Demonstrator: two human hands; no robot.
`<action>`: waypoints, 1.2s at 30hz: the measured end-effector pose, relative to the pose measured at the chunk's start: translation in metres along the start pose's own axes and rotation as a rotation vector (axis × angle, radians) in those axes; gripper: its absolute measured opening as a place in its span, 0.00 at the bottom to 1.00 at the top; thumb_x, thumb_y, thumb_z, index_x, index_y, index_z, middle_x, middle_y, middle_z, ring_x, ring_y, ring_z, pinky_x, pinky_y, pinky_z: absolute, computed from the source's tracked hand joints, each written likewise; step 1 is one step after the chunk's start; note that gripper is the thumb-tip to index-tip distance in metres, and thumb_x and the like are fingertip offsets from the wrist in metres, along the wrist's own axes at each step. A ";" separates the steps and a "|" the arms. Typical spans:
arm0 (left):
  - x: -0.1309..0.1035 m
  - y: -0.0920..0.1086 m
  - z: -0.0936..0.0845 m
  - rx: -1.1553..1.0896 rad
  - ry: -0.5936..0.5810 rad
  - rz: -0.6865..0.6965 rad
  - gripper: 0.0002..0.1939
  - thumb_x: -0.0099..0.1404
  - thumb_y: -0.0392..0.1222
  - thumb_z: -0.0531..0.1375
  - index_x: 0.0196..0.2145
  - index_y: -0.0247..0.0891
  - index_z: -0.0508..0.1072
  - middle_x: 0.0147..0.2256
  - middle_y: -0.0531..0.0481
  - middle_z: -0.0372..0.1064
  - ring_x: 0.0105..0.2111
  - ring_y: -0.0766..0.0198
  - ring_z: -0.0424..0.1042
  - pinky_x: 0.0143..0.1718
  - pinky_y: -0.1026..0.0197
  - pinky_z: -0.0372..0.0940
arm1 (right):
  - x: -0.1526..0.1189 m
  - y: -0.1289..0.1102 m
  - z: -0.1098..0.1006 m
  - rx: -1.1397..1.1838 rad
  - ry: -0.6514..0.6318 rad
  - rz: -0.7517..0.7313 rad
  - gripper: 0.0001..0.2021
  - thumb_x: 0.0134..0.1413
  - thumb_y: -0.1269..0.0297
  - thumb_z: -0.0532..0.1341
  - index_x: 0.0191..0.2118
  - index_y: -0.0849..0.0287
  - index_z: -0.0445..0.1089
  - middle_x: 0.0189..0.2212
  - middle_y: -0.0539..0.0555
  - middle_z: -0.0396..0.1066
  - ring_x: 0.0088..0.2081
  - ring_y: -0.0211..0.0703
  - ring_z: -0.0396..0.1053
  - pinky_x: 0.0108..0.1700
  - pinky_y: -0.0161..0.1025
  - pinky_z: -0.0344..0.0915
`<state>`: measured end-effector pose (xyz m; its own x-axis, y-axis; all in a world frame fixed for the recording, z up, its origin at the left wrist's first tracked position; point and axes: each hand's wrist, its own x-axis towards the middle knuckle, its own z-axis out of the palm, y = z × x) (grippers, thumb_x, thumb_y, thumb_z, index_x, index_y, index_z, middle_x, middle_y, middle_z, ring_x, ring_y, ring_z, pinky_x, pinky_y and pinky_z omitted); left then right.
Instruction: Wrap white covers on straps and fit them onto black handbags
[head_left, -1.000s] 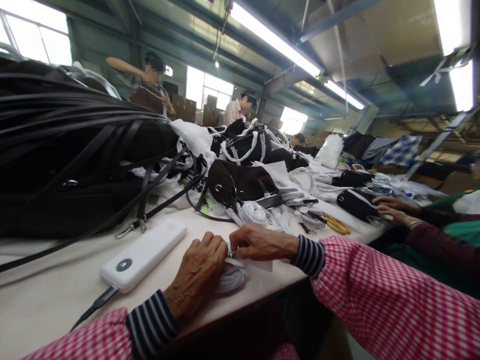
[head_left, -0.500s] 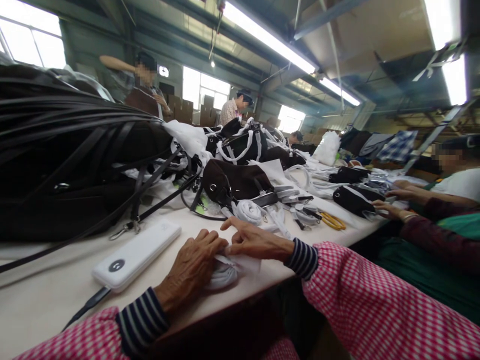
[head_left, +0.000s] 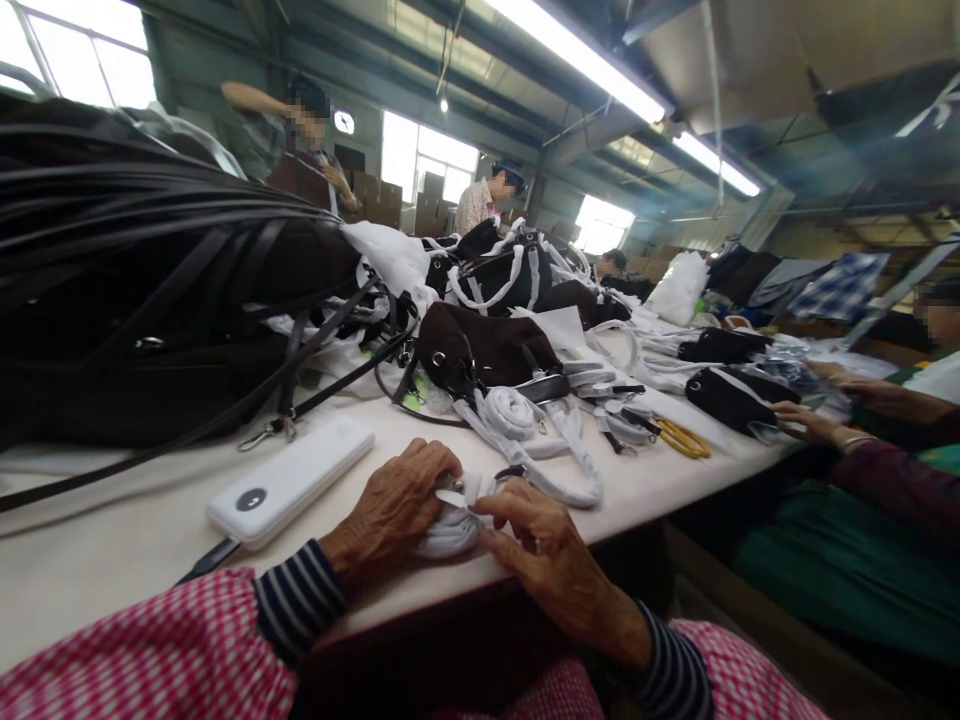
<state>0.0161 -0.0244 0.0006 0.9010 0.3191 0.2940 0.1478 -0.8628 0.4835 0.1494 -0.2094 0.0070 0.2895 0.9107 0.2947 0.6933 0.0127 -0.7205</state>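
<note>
A coiled strap wrapped in white material (head_left: pixel 448 532) lies near the table's front edge between my hands. My left hand (head_left: pixel 401 505) is closed over its left side, with the fingers curled onto the top. From the right, my right hand (head_left: pixel 555 560) closes on the coil's edge with thumb and index finger, beside a small white flap. A white-wrapped strap loop (head_left: pixel 574 490) with a black end lies just beyond my right hand. Behind it sits another white roll (head_left: pixel 510 412), next to a dark brown bag (head_left: pixel 487 345).
A white power bank (head_left: pixel 292 485) with a cable lies left of my hands. Large black bags with straps (head_left: pixel 150 340) are heaped at the left. Yellow-handled scissors (head_left: pixel 684 438) lie to the right. A co-worker's hand (head_left: pixel 814 425) touches a black bag (head_left: pixel 739 395).
My right hand has drawn back toward me and turned, from pointing over the coil to pinching its right side. The view has shifted slightly, and the wrapped strap loop now lies open beyond the coil.
</note>
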 end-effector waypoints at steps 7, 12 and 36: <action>-0.002 -0.002 0.001 0.015 0.044 0.064 0.08 0.70 0.40 0.51 0.41 0.41 0.69 0.42 0.46 0.71 0.45 0.52 0.70 0.48 0.53 0.66 | 0.021 -0.017 0.031 -0.495 0.039 -0.101 0.10 0.68 0.67 0.59 0.51 0.57 0.73 0.37 0.54 0.78 0.39 0.45 0.75 0.41 0.39 0.61; 0.000 -0.003 0.000 -0.061 0.023 0.042 0.08 0.72 0.43 0.52 0.42 0.40 0.69 0.42 0.45 0.70 0.44 0.52 0.69 0.47 0.52 0.64 | 0.014 -0.004 0.033 -0.470 0.181 -0.170 0.08 0.62 0.74 0.56 0.34 0.57 0.69 0.25 0.50 0.72 0.26 0.39 0.68 0.32 0.37 0.54; -0.001 0.005 -0.010 -0.289 -0.033 -0.086 0.10 0.70 0.48 0.55 0.40 0.39 0.70 0.40 0.48 0.68 0.39 0.55 0.67 0.42 0.54 0.58 | 0.019 0.021 -0.023 0.239 0.084 0.180 0.26 0.47 0.75 0.57 0.53 0.59 0.76 0.42 0.54 0.77 0.40 0.45 0.72 0.42 0.39 0.67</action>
<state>0.0120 -0.0245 0.0112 0.9035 0.3692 0.2175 0.1060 -0.6843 0.7214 0.1841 -0.2014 0.0120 0.4544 0.8698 0.1925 0.4538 -0.0400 -0.8902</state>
